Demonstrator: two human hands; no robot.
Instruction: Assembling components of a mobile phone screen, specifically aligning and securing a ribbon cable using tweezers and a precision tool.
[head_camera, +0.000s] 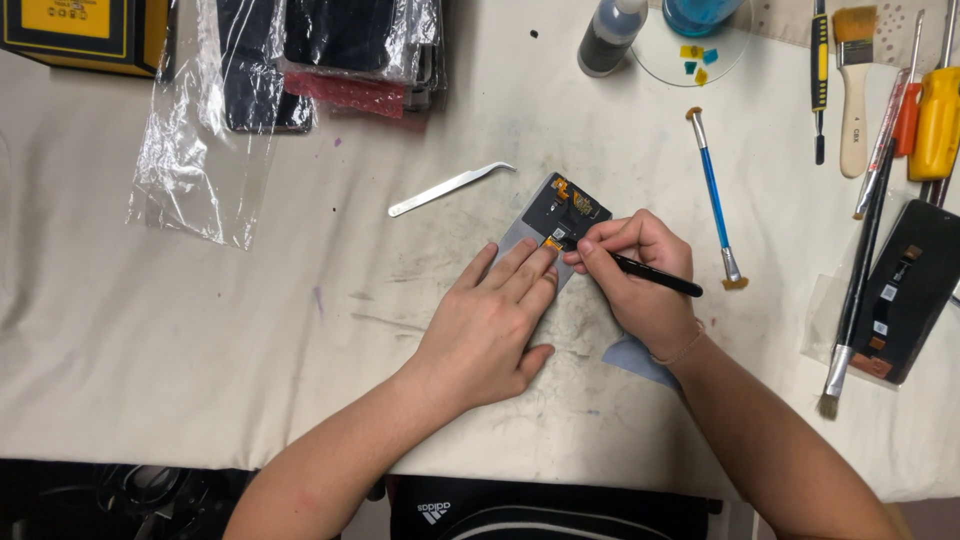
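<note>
At bench centre, head view: left hand (487, 325) flat, fingers spread, pinning dark rectangular phone screen panel (553, 228) steady; right hand (637, 268) pinches slim black stylus tool (655, 275), tip at panel's orange connector. Curved steel tweezers (450, 187) lie at ten o'clock, apart.

Plenty of open tabletop (200, 330) to the left and front of the left hand (490, 325). Behind it the bent tweezers (450, 187) sit near the phone panel (560, 220). The right hand (640, 270) is more boxed in: blue-handled brush (715, 195) just beside, long brush (855, 290) and dark screen part (905, 290) further right.
</note>
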